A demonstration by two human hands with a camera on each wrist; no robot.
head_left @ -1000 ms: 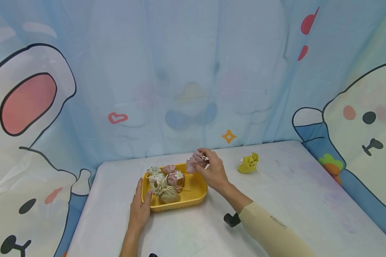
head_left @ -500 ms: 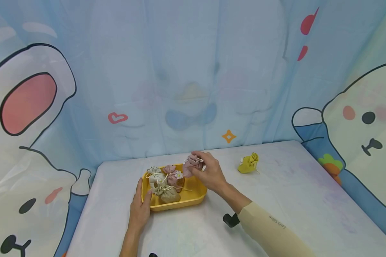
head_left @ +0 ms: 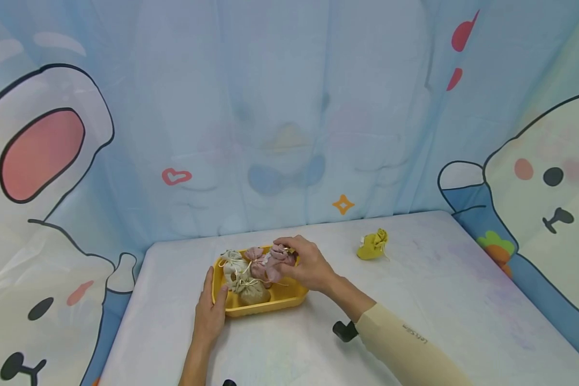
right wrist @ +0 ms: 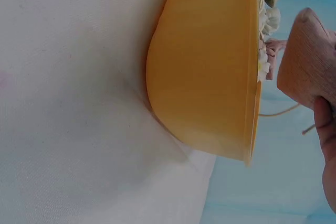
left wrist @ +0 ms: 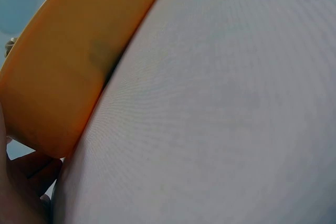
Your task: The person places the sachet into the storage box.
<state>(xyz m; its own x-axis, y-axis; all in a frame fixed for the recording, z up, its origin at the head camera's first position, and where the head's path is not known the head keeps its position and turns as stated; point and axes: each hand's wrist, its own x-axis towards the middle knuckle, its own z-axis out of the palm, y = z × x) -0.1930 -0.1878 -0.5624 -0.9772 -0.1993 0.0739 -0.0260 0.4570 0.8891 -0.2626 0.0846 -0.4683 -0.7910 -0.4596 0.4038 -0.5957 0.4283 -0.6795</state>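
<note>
In the head view my right hand (head_left: 309,262) pinches a mauve drawstring pouch (head_left: 276,262) between thumb and fingers, over the right part of a yellow tray (head_left: 289,304). From the right wrist the pouch (right wrist: 304,61) shows above the tray's rim, its underside towards that camera. Inside the tray sit a pale pouch (head_left: 234,265), an olive-beige pouch (head_left: 253,292) and a pink pouch (head_left: 254,254), which the held one partly covers. My left hand (head_left: 209,311) grips the tray's left end, thumb at the rim and fingers along the outer wall (left wrist: 79,61).
A yellow-green pouch (head_left: 372,245) stands on the white tabletop (head_left: 415,300), right of the tray. Under the right forearm is a black object (head_left: 344,331); another dark piece (head_left: 229,383) shows at the bottom edge. A printed blue curtain (head_left: 280,107) rises behind the table.
My right hand has moved left and down with the mauve pouch, from the tray's far right edge to beside the pink pouch. The left hand stays on the tray.
</note>
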